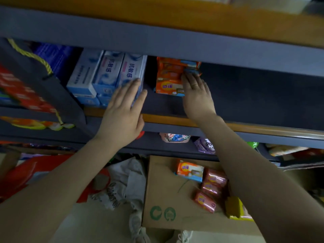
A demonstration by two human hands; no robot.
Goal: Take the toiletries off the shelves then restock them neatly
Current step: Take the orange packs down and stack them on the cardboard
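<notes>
A stack of shiny orange soap packs with blue ends (169,78) stands on the dark grey shelf (245,95), near its middle. The right hand (197,95) touches the right side of the stack, with its fingers straight and close together at the blue ends. Just left of the stack stand white and blue toothpaste boxes (108,76). The left hand (122,113) lies flat on the nearest box, fingers straight and a little spread.
</notes>
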